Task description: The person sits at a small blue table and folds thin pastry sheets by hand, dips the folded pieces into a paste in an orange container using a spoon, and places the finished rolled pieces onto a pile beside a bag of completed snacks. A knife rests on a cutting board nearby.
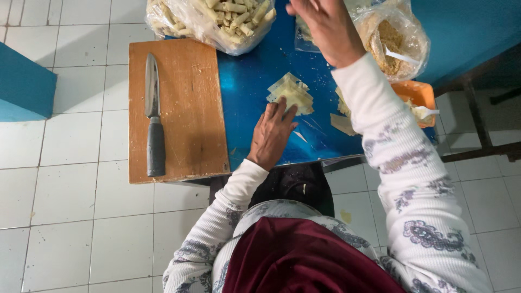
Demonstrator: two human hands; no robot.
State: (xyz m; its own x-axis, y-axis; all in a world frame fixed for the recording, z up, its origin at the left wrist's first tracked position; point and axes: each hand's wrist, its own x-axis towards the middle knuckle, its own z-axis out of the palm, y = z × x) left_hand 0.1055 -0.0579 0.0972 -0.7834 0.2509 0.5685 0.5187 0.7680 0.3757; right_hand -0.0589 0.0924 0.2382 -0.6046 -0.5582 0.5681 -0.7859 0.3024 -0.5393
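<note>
Left hand [271, 134] flat, fingers spread, pinning pastry wrapper [292, 93] | right hand [325, 27] reaching toward bags, fingers hidden, grip unclear | step: filling wrapper; next needs filling placed centrally

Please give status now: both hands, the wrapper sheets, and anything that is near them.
Left hand flat, fingertips on pale wrapper stack. Right hand raised over bagged fillings, holding nothing visible. Knife lies apart on cutting board, nothing blocking.

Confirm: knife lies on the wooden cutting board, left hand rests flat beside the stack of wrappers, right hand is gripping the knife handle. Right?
Not quite. The right hand is nowhere near the knife; it reaches up toward the plastic bags at the far edge of the blue table. The rest holds: the knife lies untouched on the wooden cutting board, and the left hand rests flat beside the stack of wrappers. The head view shows it.
</note>
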